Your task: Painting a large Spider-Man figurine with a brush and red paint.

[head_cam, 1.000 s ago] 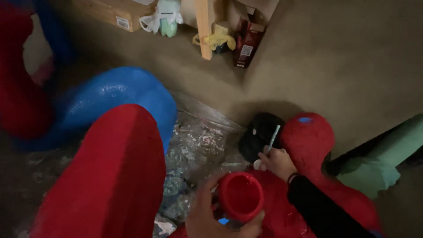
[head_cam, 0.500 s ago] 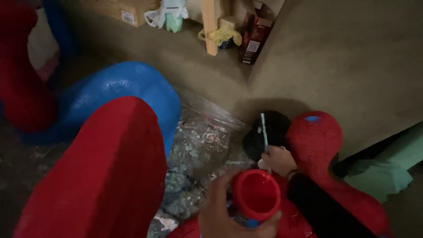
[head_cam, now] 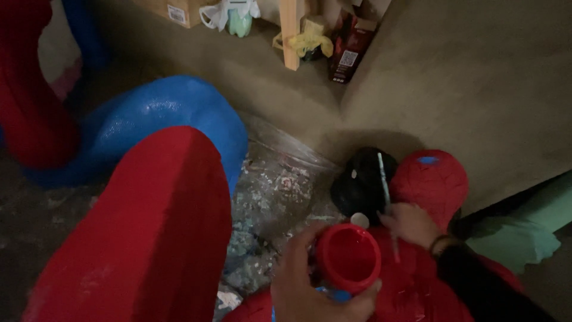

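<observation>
My left hand (head_cam: 310,286) holds a small red cup (head_cam: 348,256) of red paint at the bottom of the view. My right hand (head_cam: 411,223), in a black sleeve, grips a thin paintbrush (head_cam: 384,179) whose handle points up and away. The hand rests on a red figure piece (head_cam: 432,182) with web lines and a blue spot on top. A black rounded object (head_cam: 360,182) sits just behind the brush.
A large red limb-shaped piece (head_cam: 149,232) and a glossy blue piece (head_cam: 161,119) fill the left. Crumpled plastic sheet (head_cam: 274,197) covers the floor between them. Boxes, a bag and a wooden post (head_cam: 290,36) stand on a ledge. Green cloth (head_cam: 518,226) lies at right.
The view has shifted slightly. My right hand has tilted the brush more upright beside the black object, and the red cup has stayed in my left hand.
</observation>
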